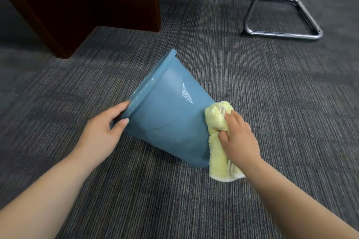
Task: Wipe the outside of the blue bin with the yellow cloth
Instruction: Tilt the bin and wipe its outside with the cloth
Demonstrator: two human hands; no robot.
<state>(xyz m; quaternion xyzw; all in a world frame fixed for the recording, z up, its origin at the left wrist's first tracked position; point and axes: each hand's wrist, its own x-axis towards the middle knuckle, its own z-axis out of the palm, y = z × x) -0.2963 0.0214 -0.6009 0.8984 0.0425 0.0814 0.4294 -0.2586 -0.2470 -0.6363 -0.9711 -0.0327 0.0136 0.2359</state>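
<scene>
In the head view the blue bin lay tipped on the carpet, the left hand pinching its rim and the right hand clutching the yellow cloth against its base end, so wiping seemed underway, the droplet-speckled side wall apparently left to do.

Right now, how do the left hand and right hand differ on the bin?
The left hand grips the blue bin at its rim; the right hand is at the base end. The left hand touches plastic bare; the right hand's fingers curl on the yellow cloth, pressed to the bin. Both work the same tipped bin.
</scene>
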